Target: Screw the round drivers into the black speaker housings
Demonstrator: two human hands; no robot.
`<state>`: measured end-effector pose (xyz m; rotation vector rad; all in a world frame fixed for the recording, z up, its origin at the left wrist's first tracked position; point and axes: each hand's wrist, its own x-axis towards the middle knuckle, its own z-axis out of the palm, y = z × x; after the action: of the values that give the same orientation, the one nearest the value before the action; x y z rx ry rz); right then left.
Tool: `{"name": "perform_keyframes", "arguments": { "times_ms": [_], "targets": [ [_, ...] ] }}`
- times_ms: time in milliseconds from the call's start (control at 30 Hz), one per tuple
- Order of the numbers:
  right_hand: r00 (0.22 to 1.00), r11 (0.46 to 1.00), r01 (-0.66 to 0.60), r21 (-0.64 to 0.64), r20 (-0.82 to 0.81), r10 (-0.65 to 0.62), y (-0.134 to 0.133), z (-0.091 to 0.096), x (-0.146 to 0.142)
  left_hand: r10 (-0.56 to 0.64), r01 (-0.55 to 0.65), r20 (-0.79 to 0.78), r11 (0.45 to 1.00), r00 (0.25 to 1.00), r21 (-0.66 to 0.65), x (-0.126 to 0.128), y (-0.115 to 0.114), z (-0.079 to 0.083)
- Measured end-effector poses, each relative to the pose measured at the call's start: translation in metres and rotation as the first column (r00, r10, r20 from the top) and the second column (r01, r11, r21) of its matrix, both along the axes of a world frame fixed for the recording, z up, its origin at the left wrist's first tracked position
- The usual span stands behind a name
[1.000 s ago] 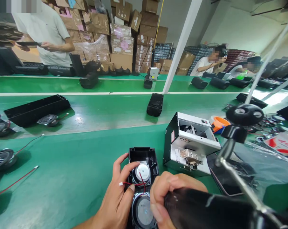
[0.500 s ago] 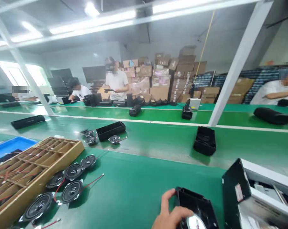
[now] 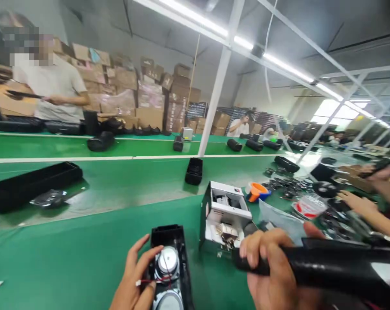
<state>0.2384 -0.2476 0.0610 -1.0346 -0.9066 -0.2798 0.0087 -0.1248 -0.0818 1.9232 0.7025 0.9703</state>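
My left hand (image 3: 133, 280) rests on the left side of a black speaker housing (image 3: 169, 239) that lies on the green table at the bottom centre. Its fingers touch a round speaker driver (image 3: 167, 262) with a silver magnet and a thin red wire. A second driver (image 3: 167, 300) shows at the bottom edge inside the housing. My right hand (image 3: 272, 271) is closed around the black handle of an electric screwdriver (image 3: 330, 267), which points left above the table, to the right of the housing.
A grey-and-white screw feeder box (image 3: 225, 209) stands just behind my right hand. An orange tape roll (image 3: 256, 190), plastic bags and black parts lie at right, where another person's hand (image 3: 356, 203) reaches. A long black housing (image 3: 30, 185) lies on the conveyor at left. People work beyond.
The view swung up and left, then back to the right. My right hand with the screwdriver left the view and is back, now off the housing. My left hand stayed on the housing.
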Motion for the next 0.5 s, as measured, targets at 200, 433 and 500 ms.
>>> {"name": "perform_keyframes", "arguments": {
  "times_ms": [200, 433, 500],
  "targets": [
    [0.996, 0.996, 0.082, 0.041, 0.017, -0.082, -0.003, 0.001, 0.019, 0.006, -0.012, -0.055, 0.995, 0.998, -0.104, 0.000, -0.006, 0.018],
    [1.000, 0.998, 0.002, -0.068, -0.005, -0.002, 0.011, -0.021, 0.035, 0.003, -0.016, -0.094, 0.990, 0.996, -0.140, -0.002, -0.009, 0.025],
    [0.997, 0.993, -0.038, -0.113, -0.069, 0.031, 0.012, -0.019, 0.031, -0.003, -0.012, -0.092, 0.987, 0.996, -0.159, -0.002, -0.011, 0.029]
  ]
}}
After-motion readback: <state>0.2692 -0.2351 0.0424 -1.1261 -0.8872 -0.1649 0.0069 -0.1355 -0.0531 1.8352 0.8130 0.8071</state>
